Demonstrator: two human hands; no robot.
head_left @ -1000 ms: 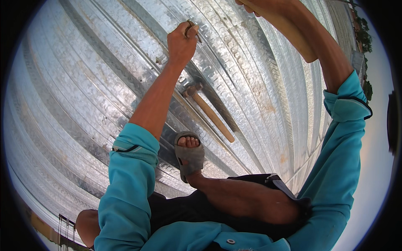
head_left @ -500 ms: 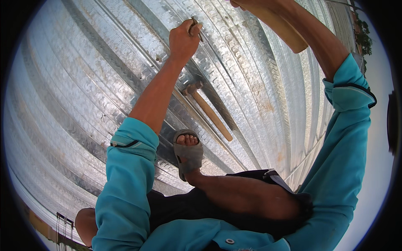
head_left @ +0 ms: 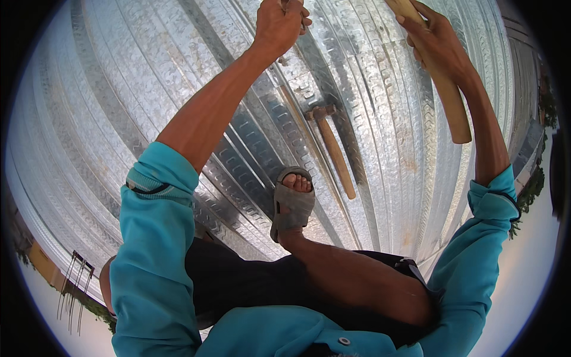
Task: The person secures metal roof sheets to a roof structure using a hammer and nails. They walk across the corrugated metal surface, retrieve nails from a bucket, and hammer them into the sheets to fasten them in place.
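My left hand (head_left: 278,27) is closed at the top of the view, above ribbed metal sheeting (head_left: 178,77). What its fingers grip is mostly hidden by the hand and cut off by the picture's edge. To its right, my right hand (head_left: 439,43) wraps around a thick wooden handle (head_left: 453,110); the tool's other end runs out of view at the top. Between my arms, a hammer (head_left: 336,156) with a wooden handle and rusty head lies on the sheeting, touched by neither hand.
My sandalled foot (head_left: 294,199) stands on the sheeting just left of the hammer. Raised ribs run lengthwise across the metal. Thin upright rods (head_left: 74,285) rise beyond the edge at the lower left, and trees (head_left: 532,184) show past the right edge.
The view has shifted, so the lying hammer and my foot appear farther right. My left hand is higher in the picture; my right hand and its wooden handle have come lower into view.
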